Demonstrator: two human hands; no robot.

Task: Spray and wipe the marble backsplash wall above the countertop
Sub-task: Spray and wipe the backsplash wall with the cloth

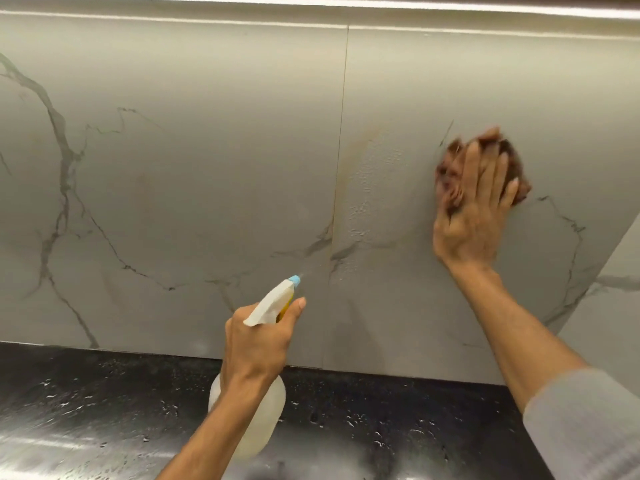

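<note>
The grey-veined marble backsplash fills most of the view above a black speckled countertop. My left hand grips a translucent spray bottle by the neck, its white head and blue nozzle aimed at the wall near the vertical panel seam. Fine wet droplets cover the wall just right of the seam. My right hand presses a crumpled brown cloth flat against the wall to the right of the wet patch. The cloth is blurred.
A bright light strip runs along the top under the cabinets. At the far right the backsplash meets a side wall at a corner. The countertop shows scattered droplets and glare.
</note>
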